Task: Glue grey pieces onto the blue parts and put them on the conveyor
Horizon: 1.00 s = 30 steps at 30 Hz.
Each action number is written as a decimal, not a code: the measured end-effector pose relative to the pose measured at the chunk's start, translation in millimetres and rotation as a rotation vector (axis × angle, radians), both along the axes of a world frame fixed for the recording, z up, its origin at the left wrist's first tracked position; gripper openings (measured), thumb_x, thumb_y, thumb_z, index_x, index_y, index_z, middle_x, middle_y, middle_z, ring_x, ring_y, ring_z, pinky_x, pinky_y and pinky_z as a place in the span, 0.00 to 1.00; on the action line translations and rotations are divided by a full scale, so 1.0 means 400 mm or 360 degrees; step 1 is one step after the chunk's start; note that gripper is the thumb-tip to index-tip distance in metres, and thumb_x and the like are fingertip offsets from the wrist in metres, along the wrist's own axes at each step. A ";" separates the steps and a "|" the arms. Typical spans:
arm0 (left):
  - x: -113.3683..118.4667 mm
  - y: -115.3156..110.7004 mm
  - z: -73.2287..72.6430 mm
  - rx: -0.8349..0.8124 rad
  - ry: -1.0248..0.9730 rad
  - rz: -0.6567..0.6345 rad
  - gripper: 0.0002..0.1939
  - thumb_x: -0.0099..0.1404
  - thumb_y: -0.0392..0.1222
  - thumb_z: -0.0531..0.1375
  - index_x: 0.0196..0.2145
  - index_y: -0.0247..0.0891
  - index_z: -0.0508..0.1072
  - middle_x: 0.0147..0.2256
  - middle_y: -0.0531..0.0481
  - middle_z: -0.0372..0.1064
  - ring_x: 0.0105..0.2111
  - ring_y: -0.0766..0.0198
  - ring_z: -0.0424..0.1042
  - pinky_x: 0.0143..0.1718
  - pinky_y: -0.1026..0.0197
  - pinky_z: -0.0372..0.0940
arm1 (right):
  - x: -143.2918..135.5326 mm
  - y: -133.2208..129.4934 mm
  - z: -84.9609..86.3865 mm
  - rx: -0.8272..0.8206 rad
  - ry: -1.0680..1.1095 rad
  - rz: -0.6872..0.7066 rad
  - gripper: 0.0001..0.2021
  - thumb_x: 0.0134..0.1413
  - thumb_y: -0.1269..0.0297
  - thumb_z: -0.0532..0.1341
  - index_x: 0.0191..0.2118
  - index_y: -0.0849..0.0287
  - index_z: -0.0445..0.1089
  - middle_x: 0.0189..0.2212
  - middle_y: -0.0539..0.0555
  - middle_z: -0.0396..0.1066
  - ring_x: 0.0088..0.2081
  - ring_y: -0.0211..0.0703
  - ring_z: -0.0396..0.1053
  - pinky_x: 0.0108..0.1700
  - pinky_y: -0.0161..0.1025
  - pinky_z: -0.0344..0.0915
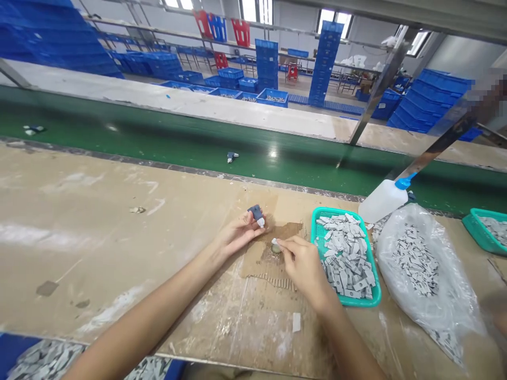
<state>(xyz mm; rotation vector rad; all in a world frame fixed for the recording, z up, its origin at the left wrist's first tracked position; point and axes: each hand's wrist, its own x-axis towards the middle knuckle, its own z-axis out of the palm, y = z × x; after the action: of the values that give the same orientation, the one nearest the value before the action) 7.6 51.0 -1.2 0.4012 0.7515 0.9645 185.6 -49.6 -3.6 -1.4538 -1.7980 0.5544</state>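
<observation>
My left hand (240,232) is closed on a small dark blue plastic part with a white piece at its end (256,212), held above the worktop. To its right, my right hand (299,258) pinches a small white piece (274,241) between thumb and fingertips. That piece is over a small round dish (276,248), which sits on a stained, torn sheet of cardboard (257,266). Whether the piece touches the dish I cannot tell. Beside my right hand stands a green basket (376,295) filled with small grey-white flat pieces (348,253).
A white squeeze bottle (382,201) with a blue cap and a clear bag of grey pieces (420,264) lie to the right. Beyond the worktop runs a green conveyor belt (178,142) carrying a few parts. A slanted metal post (380,87) rises at right.
</observation>
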 end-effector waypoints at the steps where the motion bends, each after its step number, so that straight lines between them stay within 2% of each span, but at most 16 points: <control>1: -0.003 -0.011 -0.004 0.0121 0.0048 -0.0034 0.14 0.53 0.26 0.67 0.38 0.33 0.74 0.34 0.46 0.75 0.36 0.60 0.76 0.40 0.59 0.73 | 0.001 -0.002 0.003 0.0028 0.0031 0.0001 0.15 0.62 0.76 0.56 0.46 0.56 0.79 0.36 0.54 0.77 0.38 0.42 0.74 0.42 0.35 0.70; 3: -0.004 -0.027 -0.008 0.0409 0.0239 -0.0064 0.19 0.48 0.31 0.72 0.39 0.32 0.74 0.34 0.43 0.76 0.36 0.57 0.77 0.40 0.60 0.72 | 0.003 -0.006 0.013 0.0126 0.0087 -0.0006 0.15 0.64 0.74 0.56 0.47 0.58 0.78 0.38 0.54 0.77 0.38 0.41 0.74 0.42 0.35 0.71; 6: 0.004 -0.043 -0.007 0.0673 0.0536 -0.0056 0.21 0.49 0.37 0.73 0.41 0.32 0.76 0.35 0.42 0.76 0.35 0.60 0.76 0.38 0.65 0.69 | 0.004 -0.014 0.033 0.0347 0.0200 -0.0078 0.14 0.65 0.73 0.57 0.50 0.58 0.77 0.39 0.55 0.77 0.38 0.40 0.74 0.42 0.34 0.71; 9: 0.014 -0.060 -0.007 0.0740 0.0647 -0.0155 0.18 0.48 0.37 0.71 0.37 0.33 0.76 0.34 0.44 0.76 0.33 0.64 0.75 0.36 0.66 0.68 | 0.005 -0.022 0.050 0.0543 0.0307 -0.0157 0.15 0.64 0.74 0.58 0.51 0.54 0.77 0.39 0.54 0.76 0.39 0.39 0.74 0.42 0.35 0.72; 13: 0.023 -0.088 0.000 0.0793 0.0646 -0.0312 0.14 0.51 0.37 0.68 0.37 0.32 0.75 0.33 0.46 0.75 0.29 0.65 0.72 0.30 0.65 0.66 | 0.008 -0.026 0.054 0.0663 0.0313 -0.0066 0.19 0.62 0.79 0.59 0.52 0.51 0.76 0.40 0.52 0.76 0.40 0.37 0.74 0.41 0.34 0.71; 17: 0.027 -0.107 0.009 0.0805 0.0669 -0.0346 0.12 0.53 0.36 0.65 0.37 0.31 0.74 0.32 0.46 0.75 0.29 0.67 0.71 0.31 0.66 0.66 | 0.011 -0.025 0.051 0.0656 0.0302 0.0003 0.24 0.60 0.83 0.58 0.54 0.49 0.75 0.41 0.51 0.76 0.42 0.35 0.73 0.44 0.32 0.71; 24: 0.030 -0.115 0.008 0.0828 0.0557 -0.0414 0.10 0.55 0.31 0.61 0.37 0.31 0.74 0.32 0.47 0.76 0.29 0.70 0.72 0.28 0.71 0.63 | 0.009 -0.025 0.053 0.0650 0.0273 0.0068 0.27 0.58 0.86 0.57 0.55 0.48 0.74 0.41 0.51 0.75 0.41 0.35 0.73 0.44 0.32 0.71; 30: 0.026 -0.123 0.002 0.1023 0.0636 -0.0367 0.10 0.58 0.30 0.59 0.39 0.31 0.74 0.35 0.47 0.77 0.32 0.69 0.75 0.35 0.70 0.69 | 0.010 -0.025 0.049 0.0672 0.0240 0.0085 0.25 0.59 0.84 0.58 0.54 0.48 0.74 0.40 0.53 0.75 0.40 0.36 0.73 0.41 0.34 0.72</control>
<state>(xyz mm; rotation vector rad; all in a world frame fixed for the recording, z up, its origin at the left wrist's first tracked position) 17.8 1.8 -0.3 1.2435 0.7169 0.9008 189.7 -59.4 16.2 -1.0516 -1.7109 0.2779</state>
